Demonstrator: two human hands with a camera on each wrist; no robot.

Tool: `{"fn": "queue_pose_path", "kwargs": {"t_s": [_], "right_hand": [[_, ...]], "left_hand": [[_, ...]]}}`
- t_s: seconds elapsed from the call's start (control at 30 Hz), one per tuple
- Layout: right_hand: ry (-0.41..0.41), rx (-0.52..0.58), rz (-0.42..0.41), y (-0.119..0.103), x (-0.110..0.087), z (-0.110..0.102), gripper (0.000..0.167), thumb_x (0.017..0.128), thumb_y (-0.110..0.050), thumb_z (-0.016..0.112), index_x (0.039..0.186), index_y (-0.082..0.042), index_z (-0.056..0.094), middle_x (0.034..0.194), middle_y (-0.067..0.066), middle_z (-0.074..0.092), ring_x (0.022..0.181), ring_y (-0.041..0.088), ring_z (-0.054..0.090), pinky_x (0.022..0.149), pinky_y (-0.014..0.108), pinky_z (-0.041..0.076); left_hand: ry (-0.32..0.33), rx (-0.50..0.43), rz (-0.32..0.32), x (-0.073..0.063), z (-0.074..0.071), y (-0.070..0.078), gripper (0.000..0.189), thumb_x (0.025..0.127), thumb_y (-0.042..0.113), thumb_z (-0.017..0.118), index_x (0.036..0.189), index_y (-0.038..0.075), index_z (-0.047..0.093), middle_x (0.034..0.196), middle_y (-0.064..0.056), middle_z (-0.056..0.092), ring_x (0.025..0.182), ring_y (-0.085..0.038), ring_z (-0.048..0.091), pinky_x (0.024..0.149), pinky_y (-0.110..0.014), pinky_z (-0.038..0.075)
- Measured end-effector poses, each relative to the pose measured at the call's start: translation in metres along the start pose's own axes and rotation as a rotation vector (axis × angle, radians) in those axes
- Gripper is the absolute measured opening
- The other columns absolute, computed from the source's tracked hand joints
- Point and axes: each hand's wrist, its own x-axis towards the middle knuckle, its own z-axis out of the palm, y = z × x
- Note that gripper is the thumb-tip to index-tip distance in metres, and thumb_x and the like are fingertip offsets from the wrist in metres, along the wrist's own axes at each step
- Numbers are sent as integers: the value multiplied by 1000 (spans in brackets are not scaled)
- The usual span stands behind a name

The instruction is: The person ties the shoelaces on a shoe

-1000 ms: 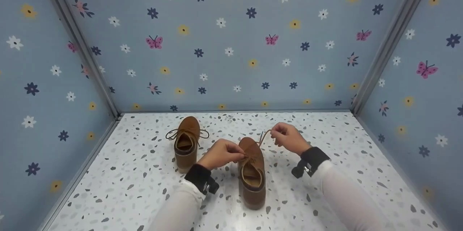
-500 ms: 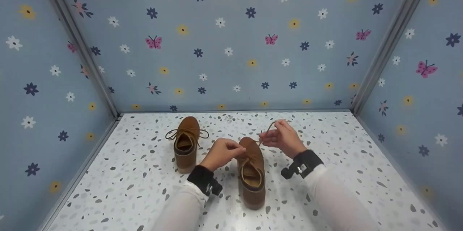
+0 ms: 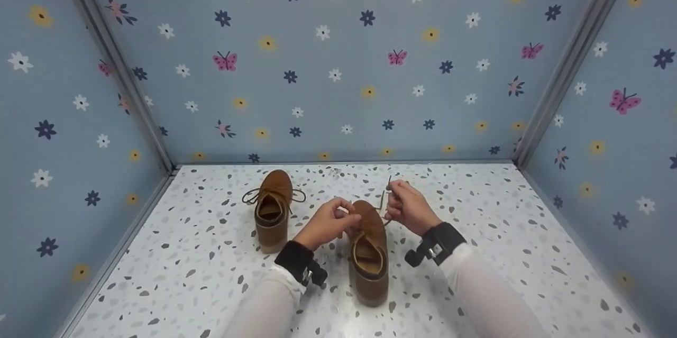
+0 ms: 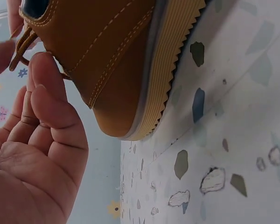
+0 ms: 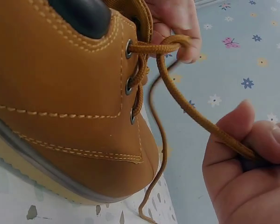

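A brown lace-up shoe (image 3: 370,288) stands on the floor, toe pointing away from me. My left hand (image 3: 325,223) is at the left of its lacing and pinches a loop of the shoelace (image 4: 24,45) between thumb and fingertips. On the other side, my right hand (image 3: 413,208) grips the lace near its end, thumb pressed on curled fingers. In the right wrist view the shoelace (image 5: 191,112) runs from the top eyelet through the left fingers down to the right hand. Another loose lace end (image 5: 161,140) hangs past the toe to the floor.
A matching brown shoe (image 3: 272,232) with its lace tied in a bow stands to the left. Speckled white flooring (image 3: 185,274) lies underneath. Blue flowered panels (image 3: 338,105) enclose the space at the back and both sides.
My right hand has come left, closer to the shoe; its fingers spread along the lace, then curled round it. The left hand stays by the lacing, shifted slightly toward the toe.
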Motion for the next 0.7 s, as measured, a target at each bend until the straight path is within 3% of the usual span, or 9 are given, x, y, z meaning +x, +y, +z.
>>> {"fn": "queue_pose_path", "kwargs": {"t_s": [0.17,0.33,0.5,0.7], "right_hand": [[17,-6,27,-1,-1,1,28,113,-23,33,118,-2,50,64,-6,31,56,12,33,65,33,38],[-14,-49,34,0,-1,2,30,112,-18,28,116,1,52,66,-6,31,60,12,34,70,35,38],[-58,-87,11,3,-2,3,31,115,-20,30,113,0,53,68,-5,36,60,12,38,72,36,40],[-57,-133,-1,6,-1,1,32,115,-28,36,103,-5,55,64,-4,47,60,13,49,71,34,52]], "left_hand": [[17,7,-95,5,-3,6,36,107,42,55,102,7,63,82,-3,74,65,-13,70,58,-27,49],[13,146,-166,17,-3,14,54,108,50,48,85,7,71,71,-2,72,58,-14,67,50,-26,43],[-57,314,-245,28,-1,19,55,103,55,55,63,17,61,57,1,63,50,-15,57,44,-26,37],[-130,397,-310,36,2,22,47,90,52,74,58,23,58,53,3,58,45,-10,44,42,-24,32]]}}
